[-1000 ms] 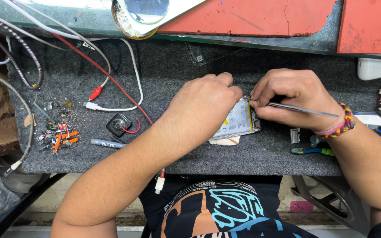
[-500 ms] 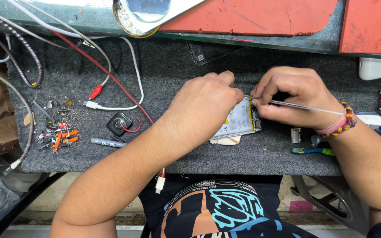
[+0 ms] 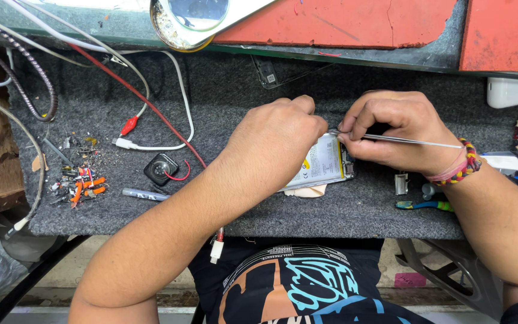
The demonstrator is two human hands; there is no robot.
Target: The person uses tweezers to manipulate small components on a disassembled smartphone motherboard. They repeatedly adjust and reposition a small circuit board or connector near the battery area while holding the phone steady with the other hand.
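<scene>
An opened phone (image 3: 325, 163) with a white battery showing lies on the grey felt bench (image 3: 223, 90). My left hand (image 3: 277, 141) rests over its left half, fingers curled onto it and holding it down. My right hand (image 3: 400, 129) pinches thin metal tweezers (image 3: 412, 141), whose tip sits at the phone's top edge between the two hands. A beaded bracelet (image 3: 466, 162) circles my right wrist. The phone's left part is hidden under my left hand.
Red and white clip leads (image 3: 130, 126) cross the felt at left. A small black round part (image 3: 162, 168), a grey pen-like tool (image 3: 145, 194) and a heap of orange bits (image 3: 79, 180) lie left. A round magnifier (image 3: 193, 18) sits at the back; white boxes (image 3: 505, 91) and tools lie right.
My right hand has shifted the tweezers slightly, the tip staying at the phone's top edge. My left hand holds the same place.
</scene>
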